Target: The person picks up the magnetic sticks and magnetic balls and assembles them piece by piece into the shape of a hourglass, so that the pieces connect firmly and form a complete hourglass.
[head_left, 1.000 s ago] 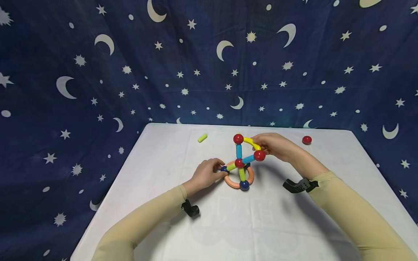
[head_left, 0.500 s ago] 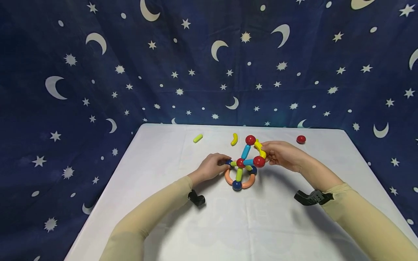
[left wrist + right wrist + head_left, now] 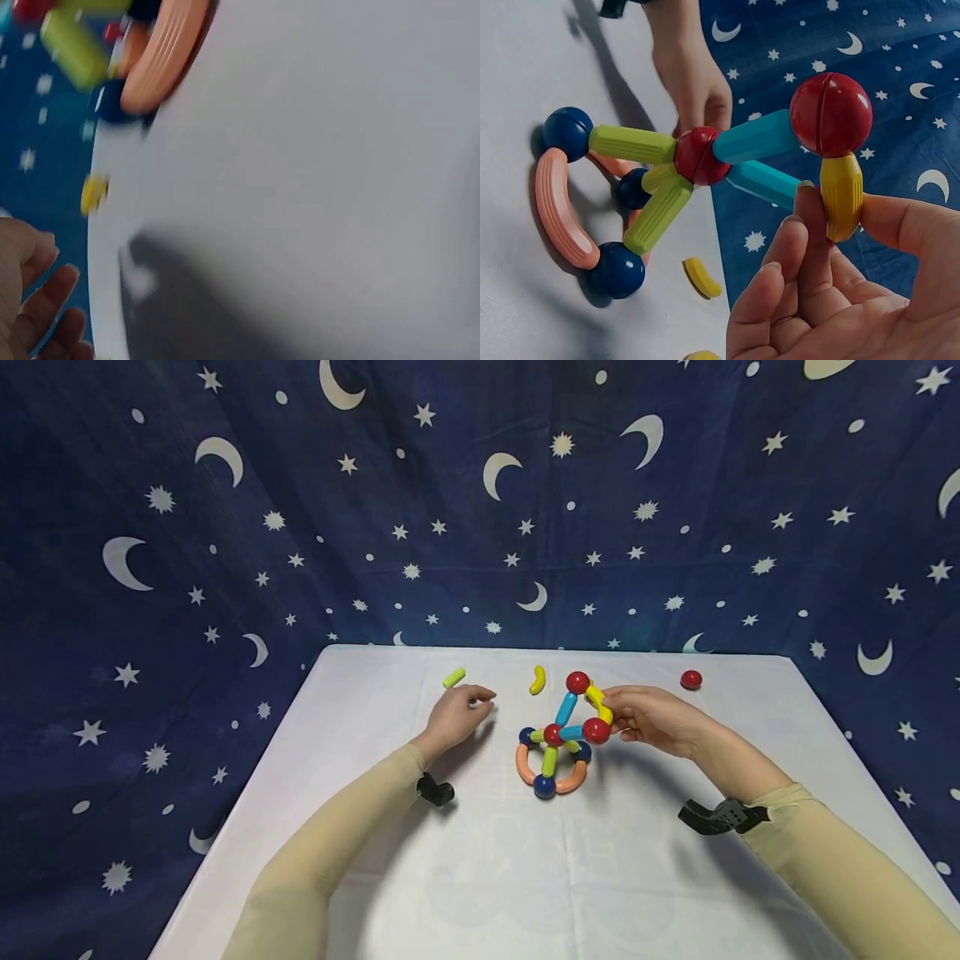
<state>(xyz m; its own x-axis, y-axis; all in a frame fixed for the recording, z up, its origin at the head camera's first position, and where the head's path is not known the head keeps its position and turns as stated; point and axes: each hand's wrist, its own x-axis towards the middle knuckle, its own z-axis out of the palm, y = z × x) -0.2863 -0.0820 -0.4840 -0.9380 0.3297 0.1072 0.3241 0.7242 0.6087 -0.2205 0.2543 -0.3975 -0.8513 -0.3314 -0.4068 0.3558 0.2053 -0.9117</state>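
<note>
A toy construction of balls and ribbed rods stands on the table: a ring of orange curved rods (image 3: 523, 763) and dark blue balls (image 3: 545, 787), green rods (image 3: 550, 762) rising to a red ball (image 3: 554, 735), then two light blue rods (image 3: 567, 709) tipped with red balls (image 3: 577, 682). My right hand (image 3: 654, 720) pinches the yellow curved rod (image 3: 841, 196) between thumb and fingers; one end of that rod meets a red ball (image 3: 831, 114). My left hand (image 3: 457, 717) is left of the construction, holding nothing, fingers loosely bent, near a loose green rod (image 3: 453, 677).
Behind the construction lies a loose yellow curved rod (image 3: 538, 680). Another red ball (image 3: 691, 680) is at the back right of the white-covered table (image 3: 450, 877). A dark blue curtain (image 3: 420, 485) with moons and stars hangs beyond the table's back edge.
My left hand has let go of a dark blue ball and moved left and away from me. The construction has turned and its upper part swung right, my right hand still holding the yellow rod.
</note>
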